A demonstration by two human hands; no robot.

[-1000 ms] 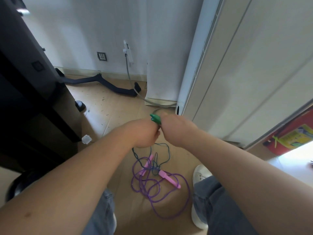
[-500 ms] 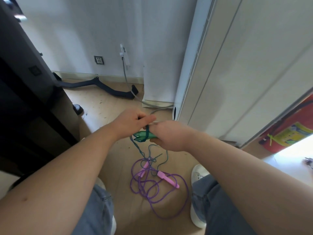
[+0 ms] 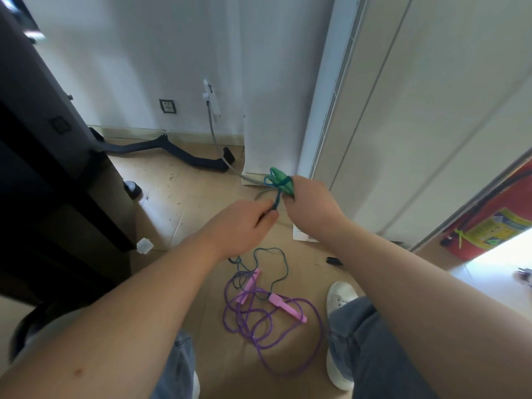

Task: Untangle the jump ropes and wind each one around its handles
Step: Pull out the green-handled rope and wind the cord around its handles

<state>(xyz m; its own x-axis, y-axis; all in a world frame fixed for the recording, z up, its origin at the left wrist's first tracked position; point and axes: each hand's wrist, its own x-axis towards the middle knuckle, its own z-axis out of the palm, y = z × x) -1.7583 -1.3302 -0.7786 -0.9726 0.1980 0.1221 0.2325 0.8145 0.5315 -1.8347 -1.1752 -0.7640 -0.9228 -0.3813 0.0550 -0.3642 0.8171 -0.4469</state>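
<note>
Right hand (image 3: 309,204) is wrapped around the green handles (image 3: 280,180), with a few turns of blue rope (image 3: 273,185) looped round them. Left hand (image 3: 241,226) pinches that same rope just below, pulled tight between the two hands. The rest of it trails down to the floor (image 3: 187,197), where the purple rope (image 3: 259,321) and its pink handles (image 3: 285,306) sit in a loose tangle between the person's legs, near a white shoe (image 3: 339,295).

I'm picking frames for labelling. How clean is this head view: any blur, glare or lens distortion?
Head view: wide-angle bending bows the cabinet edges and stretches the forearms; the floor patch at right is blown out; the dark furniture at left loses detail in shadow; edges look soft, while the right hand, green handles and purple rope read clearly.
</note>
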